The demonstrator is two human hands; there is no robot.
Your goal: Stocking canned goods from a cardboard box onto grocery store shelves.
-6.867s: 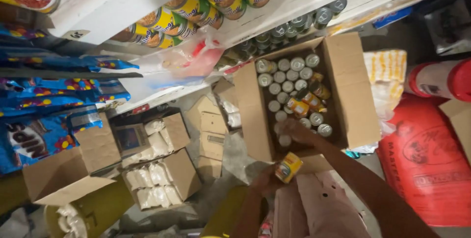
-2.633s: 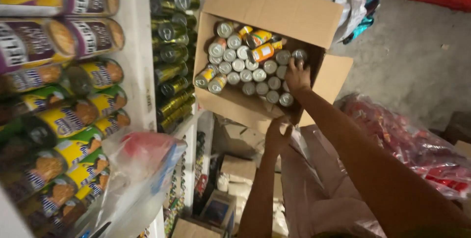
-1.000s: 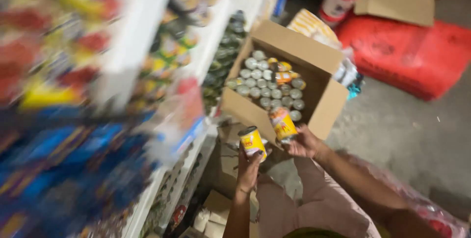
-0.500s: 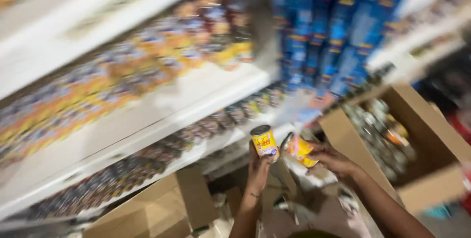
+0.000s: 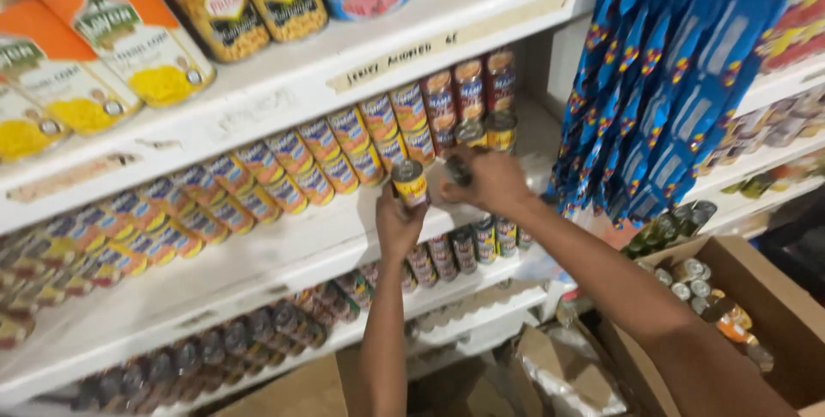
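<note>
1. Yellow-labelled can (image 5: 410, 182) is gripped upright in the left hand (image 5: 397, 226), at the front edge of the white shelf (image 5: 284, 249).
2. Right hand (image 5: 485, 180), just beside the left, is closed around a second can (image 5: 457, 169), mostly hidden by the fingers.
3. Shelved cans (image 5: 344, 155) stand in tight rows directly beyond both hands.
4. Open cardboard box (image 5: 756, 314) of cans sits below the right forearm.
5. Risk, as judged: pushing a can in may knock the packed neighbours over; a can set on the lip could tip off.

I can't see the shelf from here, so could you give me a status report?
Left hand holds small can. Right hand grips another at middle shelf. Nothing blocking.
</note>
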